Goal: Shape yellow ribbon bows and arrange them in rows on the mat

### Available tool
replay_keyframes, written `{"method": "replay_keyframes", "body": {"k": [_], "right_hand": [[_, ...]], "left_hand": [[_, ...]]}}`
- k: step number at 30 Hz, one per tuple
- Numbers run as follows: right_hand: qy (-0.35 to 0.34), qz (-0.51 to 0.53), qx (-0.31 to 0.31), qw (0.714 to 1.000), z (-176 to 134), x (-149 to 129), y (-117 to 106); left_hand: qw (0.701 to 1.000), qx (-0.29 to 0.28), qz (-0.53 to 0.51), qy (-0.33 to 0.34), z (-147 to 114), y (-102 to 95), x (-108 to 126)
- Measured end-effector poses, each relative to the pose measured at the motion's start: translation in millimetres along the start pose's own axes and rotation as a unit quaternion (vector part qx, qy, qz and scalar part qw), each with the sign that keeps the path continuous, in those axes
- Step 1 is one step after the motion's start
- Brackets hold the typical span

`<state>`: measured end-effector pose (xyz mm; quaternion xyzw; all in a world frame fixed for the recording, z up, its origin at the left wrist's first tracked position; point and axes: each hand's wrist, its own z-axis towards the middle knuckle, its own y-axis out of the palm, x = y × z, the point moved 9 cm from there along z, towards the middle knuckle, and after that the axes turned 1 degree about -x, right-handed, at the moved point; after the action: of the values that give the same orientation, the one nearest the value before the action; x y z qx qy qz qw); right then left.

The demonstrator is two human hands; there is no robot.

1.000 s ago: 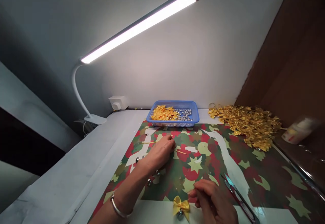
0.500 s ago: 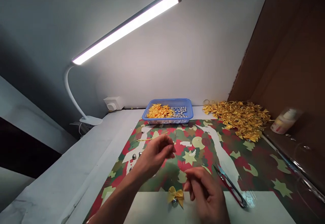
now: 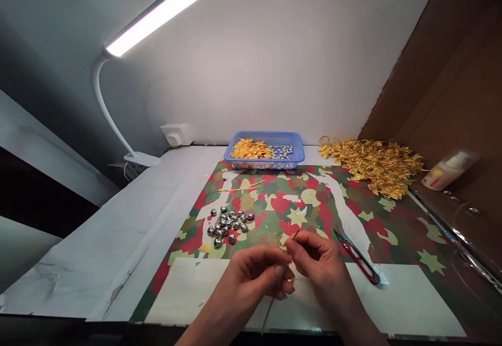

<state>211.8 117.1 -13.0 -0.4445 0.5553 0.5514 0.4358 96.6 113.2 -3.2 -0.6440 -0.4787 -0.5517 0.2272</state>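
My left hand (image 3: 254, 278) and my right hand (image 3: 319, 262) meet over the white sheet (image 3: 188, 288), fingertips nearly touching. Both are closed in a pinch. A thin gold cord (image 3: 267, 315) trails down from beneath my left hand, and a short end of it pokes up at my right fingertips. A small bit of yellow (image 3: 290, 280) peeks out under the left fingers; most of it is hidden. Left of the hands lies a loose group of silver jingle bells (image 3: 225, 223). Thread snips (image 3: 356, 257) rest to the right of my right hand.
A blue basket (image 3: 263, 164) at the back holds yellow bows and silver bells. Gold bows with cords form a pile (image 3: 376, 165) at back right. Gold cord lengths (image 3: 241, 187) lie on the patterned sheet. A white bottle (image 3: 447, 171) stands right; a lamp (image 3: 172, 14) hangs above.
My hands have come together and pinch the cord. The yellow bow with a bell, earlier lying between them, is now mostly out of sight. The view has shifted, showing more bells at left.
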Motion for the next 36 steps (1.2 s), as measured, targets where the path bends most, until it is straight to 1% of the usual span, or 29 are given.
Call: {"method": "replay_keyframes", "body": {"k": [3, 6, 9, 11, 12, 14, 15, 16, 17, 19, 21, 22, 25, 29, 32, 34, 36], "right_hand": [[0.009, -0.031, 0.024, 0.999, 0.3, 3.6, -4.0], [0.015, -0.063, 0.037, 0.997, 0.6, 8.1, -5.8], [0.011, -0.092, 0.056, 0.994, -0.2, 10.5, -7.9], [-0.02, -0.128, 0.061, 0.99, -1.2, 6.8, -6.9], [-0.046, -0.155, 0.059, 0.985, -2.0, 2.8, -5.0], [-0.117, -0.22, 0.051, 0.967, -5.3, -8.1, 1.2], [-0.155, -0.247, 0.047, 0.955, -7.8, -13.7, 4.8], [-0.187, -0.267, 0.042, 0.944, -10.6, -18.3, 8.2], [-0.216, -0.279, 0.038, 0.935, -13.6, -22.2, 11.2], [-0.259, -0.289, 0.037, 0.921, -19.2, -27.9, 14.1], [-0.294, -0.286, 0.048, 0.911, -25.0, -32.8, 13.7], [-0.311, -0.283, 0.057, 0.906, -28.0, -35.3, 12.8], [-0.357, -0.29, 0.059, 0.886, -36.6, -41.0, 14.7], [-0.417, -0.33, -0.008, 0.847, -47.6, -43.6, 30.5], [-0.442, -0.362, -0.049, 0.819, -53.2, -40.4, 39.6], [-0.445, -0.372, -0.06, 0.812, -54.0, -37.7, 41.5], [-0.445, -0.371, -0.068, 0.812, -54.2, -35.9, 42.2]], "left_hand": [[0.999, -0.039, -0.018, -0.026, -7.9, 0.7, -4.8], [0.997, -0.067, -0.013, -0.027, -17.1, -0.6, -4.1], [0.998, -0.052, -0.009, -0.017, -21.6, -7.2, -5.4], [0.999, -0.028, 0.019, 0.013, -21.0, -12.6, -3.1], [0.998, -0.018, 0.044, 0.039, -20.2, -14.4, 0.5], [0.993, -0.008, 0.08, 0.09, -18.5, -15.1, 9.1], [0.991, -0.006, 0.085, 0.099, -17.2, -14.6, 11.1], [0.993, -0.01, 0.079, 0.09, -15.5, -13.3, 9.9], [0.996, -0.016, 0.058, 0.065, -13.6, -11.7, 6.0], [1.0, -0.026, 0.004, -0.003, -11.5, -8.1, -5.8], [0.998, -0.019, -0.034, -0.053, -12.0, -7.5, -16.0], [0.997, -0.006, -0.042, -0.065, -12.8, -9.4, -19.3], [0.995, 0.021, -0.032, -0.088, -16.5, -15.6, -26.8], [0.992, 0.029, -0.001, -0.119, -23.0, -19.8, -31.2], [0.993, 0.023, 0.01, -0.116, -26.5, -19.2, -26.8], [0.993, 0.025, 0.009, -0.113, -28.8, -19.2, -24.3], [0.994, 0.035, 0.006, -0.106, -30.9, -20.7, -22.2]]}}
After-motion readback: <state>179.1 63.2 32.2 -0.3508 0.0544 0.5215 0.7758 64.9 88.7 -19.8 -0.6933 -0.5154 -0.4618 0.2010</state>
